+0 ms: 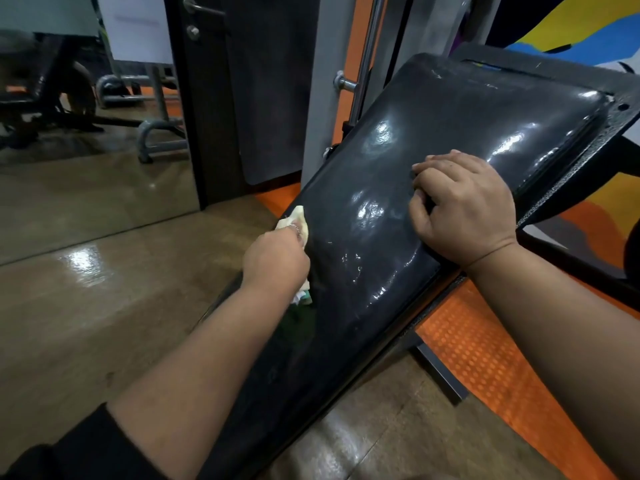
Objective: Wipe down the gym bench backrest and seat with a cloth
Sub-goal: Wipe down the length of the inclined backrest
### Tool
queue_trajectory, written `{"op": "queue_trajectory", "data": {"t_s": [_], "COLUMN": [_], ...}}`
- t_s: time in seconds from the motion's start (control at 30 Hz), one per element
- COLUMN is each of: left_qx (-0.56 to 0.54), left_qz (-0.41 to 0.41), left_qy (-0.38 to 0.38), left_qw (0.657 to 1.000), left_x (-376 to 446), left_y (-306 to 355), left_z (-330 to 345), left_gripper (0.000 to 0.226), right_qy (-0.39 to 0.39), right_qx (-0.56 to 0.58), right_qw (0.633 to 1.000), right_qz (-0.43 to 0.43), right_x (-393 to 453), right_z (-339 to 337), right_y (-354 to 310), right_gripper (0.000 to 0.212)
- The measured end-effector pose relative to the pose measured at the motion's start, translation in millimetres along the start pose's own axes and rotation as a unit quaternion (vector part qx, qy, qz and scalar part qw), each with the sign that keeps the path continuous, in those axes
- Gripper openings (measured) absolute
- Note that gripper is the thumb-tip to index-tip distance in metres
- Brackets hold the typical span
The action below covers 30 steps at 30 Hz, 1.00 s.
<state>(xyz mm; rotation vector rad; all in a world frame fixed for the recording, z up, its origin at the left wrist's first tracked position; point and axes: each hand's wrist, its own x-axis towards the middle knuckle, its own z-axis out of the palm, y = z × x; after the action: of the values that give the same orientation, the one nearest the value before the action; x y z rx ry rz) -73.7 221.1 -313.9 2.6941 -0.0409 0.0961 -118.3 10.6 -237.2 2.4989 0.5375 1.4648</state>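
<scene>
Glossy black backrest [433, 161], pale yellow cloth [298, 221], orange dotted mat [485, 348]

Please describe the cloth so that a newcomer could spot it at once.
Find the big glossy black padded bench backrest. At its left edge, the left hand grips a crumpled pale yellow cloth, the only light, soft thing against the dark pad.
</scene>
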Motion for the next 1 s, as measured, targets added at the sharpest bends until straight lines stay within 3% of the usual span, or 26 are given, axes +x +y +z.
{"op": "queue_trajectory", "data": {"t_s": [0.2, 0.33, 0.5, 0.73, 0.83, 1.0], "left_qx": [-0.071, -0.129, -0.095, -0.109, -0.130, -0.121], "left_qz": [-0.025, 0.058, 0.155, 0.030, 0.021, 0.135], "left_qy": [0.019, 0.049, 0.068, 0.035, 0.035, 0.058], "left_qw": [0.997, 0.989, 0.981, 0.993, 0.991, 0.982], "left_x": [26, -1, -44, -30, -32, -66], "left_y": [-5, -2, -16, -20, -10, 3], "left_z": [3, 5, 18, 22, 17, 12], "left_gripper": [0.036, 0.040, 0.044, 0.037, 0.036, 0.042], "right_qy": [0.004, 0.001, -0.009, -0.015, -0.019, -0.019], "right_qx": [-0.004, -0.007, -0.006, -0.011, -0.010, -0.008], "right_qw": [1.000, 1.000, 1.000, 1.000, 1.000, 1.000], "right_qz": [0.002, 0.003, 0.010, 0.019, 0.021, 0.018], "right_x": [0, 0, 0, -1, 0, 1], "right_z": [0, 1, 0, -2, -2, -2], "right_y": [1, 0, -1, -2, -1, -2], "right_gripper": [0.015, 0.016, 0.018, 0.019, 0.020, 0.020]}}
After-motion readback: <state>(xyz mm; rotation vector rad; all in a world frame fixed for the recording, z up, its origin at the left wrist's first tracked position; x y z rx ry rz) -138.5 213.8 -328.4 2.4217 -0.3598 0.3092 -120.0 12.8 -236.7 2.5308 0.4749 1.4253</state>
